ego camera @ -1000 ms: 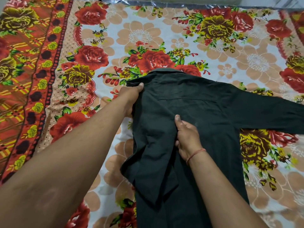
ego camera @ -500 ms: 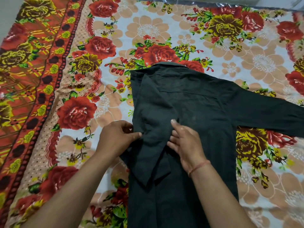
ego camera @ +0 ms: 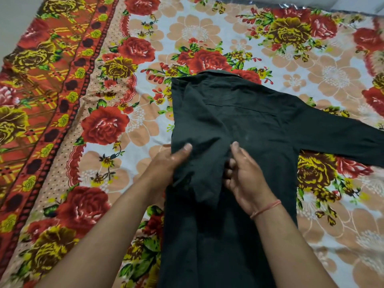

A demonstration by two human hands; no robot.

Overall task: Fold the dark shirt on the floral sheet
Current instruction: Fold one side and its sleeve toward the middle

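Note:
The dark shirt (ego camera: 245, 125) lies back-up on the floral sheet (ego camera: 128, 129), collar at the far end. Its left side and sleeve are folded inward over the back; the right sleeve stretches out flat to the right edge of view. My left hand (ego camera: 170, 161) grips the shirt's folded left edge, thumb on top of the cloth. My right hand (ego camera: 243, 175) pinches the right edge of the folded-in sleeve strip, fingers curled under the fabric. The shirt's hem runs out of view at the bottom.
The sheet has a red and orange patterned border (ego camera: 41, 104) along the left. A silvery edge (ego camera: 291, 6) shows beyond the sheet at the far end. Open sheet lies left of and beyond the shirt.
My left hand came down from the shirt's shoulder to its left edge at mid-body. The folded sleeve now lies straighter between both hands. My right hand shifted from pressing flat to pinching the strip.

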